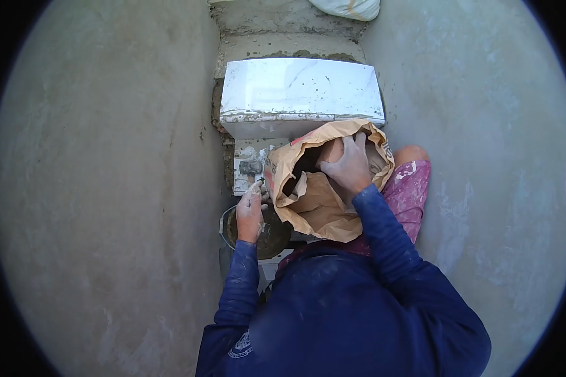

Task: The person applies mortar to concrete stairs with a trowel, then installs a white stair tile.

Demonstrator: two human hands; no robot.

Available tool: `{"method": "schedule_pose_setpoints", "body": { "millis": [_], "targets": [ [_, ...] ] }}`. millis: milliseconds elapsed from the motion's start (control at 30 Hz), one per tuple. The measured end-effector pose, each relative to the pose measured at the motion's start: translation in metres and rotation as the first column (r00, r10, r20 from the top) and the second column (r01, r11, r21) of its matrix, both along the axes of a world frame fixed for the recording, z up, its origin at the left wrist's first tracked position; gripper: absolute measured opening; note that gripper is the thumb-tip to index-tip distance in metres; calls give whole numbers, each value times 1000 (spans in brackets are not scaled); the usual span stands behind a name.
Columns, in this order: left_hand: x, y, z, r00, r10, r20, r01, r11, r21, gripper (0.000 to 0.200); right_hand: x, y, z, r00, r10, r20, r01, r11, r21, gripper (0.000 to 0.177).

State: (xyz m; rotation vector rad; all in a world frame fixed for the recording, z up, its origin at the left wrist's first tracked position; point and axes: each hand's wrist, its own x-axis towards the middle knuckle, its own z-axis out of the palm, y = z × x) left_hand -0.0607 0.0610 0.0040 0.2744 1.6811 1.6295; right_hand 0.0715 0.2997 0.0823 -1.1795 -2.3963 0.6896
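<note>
A brown paper sack [321,207] stands open-mouthed against my legs, its rim crumpled and folded. Inside its mouth, my right hand [351,166] is closed, fingers bent over a rounded brownish piece [331,152] that I cannot identify. Beside the sack's left side, my left hand [251,210] has its fingers drawn together near the rim; whatever they hold, if anything, is too small to name. Just beyond those fingertips lies a mallet [251,168] with a dark head, on a smeared white tile. A bucket [271,234] of grey-brown mix sits below my left hand, partly hidden by it.
Ahead is a step faced with glossy white tile [302,91], spotted with mortar. Rough concrete steps [283,44] rise behind it, with a white sack [349,6] at the top. Plastered walls [119,188] close in on both sides.
</note>
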Motion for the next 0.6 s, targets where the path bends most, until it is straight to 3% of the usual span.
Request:
{"method": "schedule_pose_setpoints", "body": {
  "millis": [100, 167, 233, 267, 300, 333, 367, 433, 467, 567, 600],
  "targets": [
    [1, 17, 27, 938, 66, -340, -29, 993, 113, 41, 42, -23, 103, 991, 117, -73, -111, 991, 82, 77],
    [1, 33, 63, 890, 80, -449, -4, 986, 169, 42, 67, -22, 149, 947, 199, -253, -191, 980, 56, 77],
    [-2, 46, 102, 805, 65, -590, 70, 977, 203, 44, 69, -31, 177, 831, 116, -544, -256, 948, -189, 81],
    [-2, 50, 124, 946, -31, -323, 152, 922, 357, 46, 67, -35, 183, 749, 43, -662, -312, 904, -294, 83],
    [-2, 54, 145, 983, -177, -48, 176, 837, 517, 48, 62, -36, 183, 732, 83, -676, -353, 895, -272, 85],
    [-2, 58, 158, 914, -353, 200, 139, 735, 663, 50, 55, -38, 180, 715, 123, -688, -396, 883, -253, 87],
    [-2, 65, 163, 942, -296, 158, 143, 780, 609, 53, 47, -36, 176, 694, 164, -701, -440, 867, -233, 89],
    [-6, 77, 170, 982, -179, 65, 125, 861, 492, 60, 38, -22, 166, 806, 365, -467, -485, 858, -167, 92],
    [-15, 76, 165, 979, -136, 151, 39, 853, 520, 60, 29, -15, 167, 830, 452, -327, -514, 847, -134, 94],
    [-43, 75, 160, 993, -56, -104, 92, 914, 395, 59, -16, -3, 182, 693, 683, 231, -720, 645, 255, 98],
    [-50, 79, 156, 978, -21, -206, 98, 923, 372, 58, -34, 0, 168, 620, 757, 209, -785, 598, 162, 99]
  ]
}}
